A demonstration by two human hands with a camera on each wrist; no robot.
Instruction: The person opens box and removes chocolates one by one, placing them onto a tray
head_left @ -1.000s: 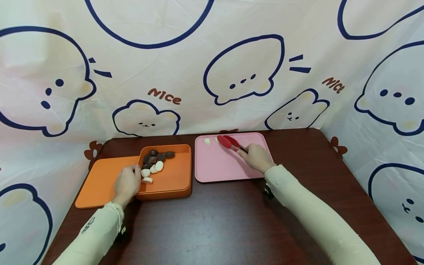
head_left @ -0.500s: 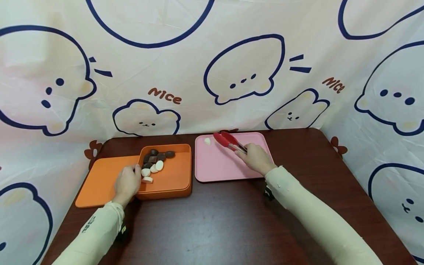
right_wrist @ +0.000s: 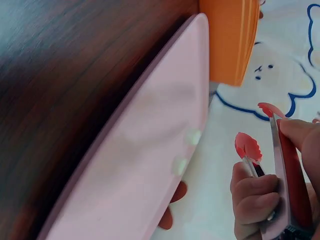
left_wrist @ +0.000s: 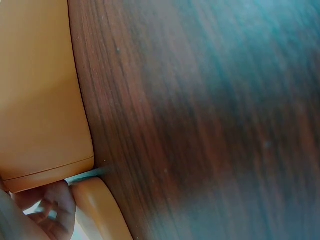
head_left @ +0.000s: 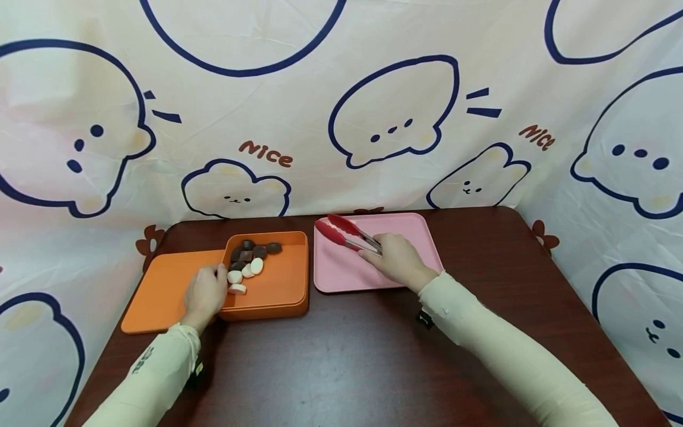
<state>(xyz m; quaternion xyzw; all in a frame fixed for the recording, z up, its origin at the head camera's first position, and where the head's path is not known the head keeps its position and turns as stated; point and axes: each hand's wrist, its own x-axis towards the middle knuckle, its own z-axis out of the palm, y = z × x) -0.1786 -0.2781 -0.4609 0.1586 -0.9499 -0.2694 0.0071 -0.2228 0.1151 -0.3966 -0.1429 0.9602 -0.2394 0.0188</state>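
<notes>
Red tongs: gripped in the right hand, tips parted, long axis aimed far-left over the pink tray; two pale pieces lie at its far-left corner; left hand clasps the orange box.

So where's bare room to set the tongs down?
The pink tray is bare right of the right hand, up to its far rim. The orange lid left of the left hand is bare too. The orange box is crowded at its far left with pieces.
</notes>
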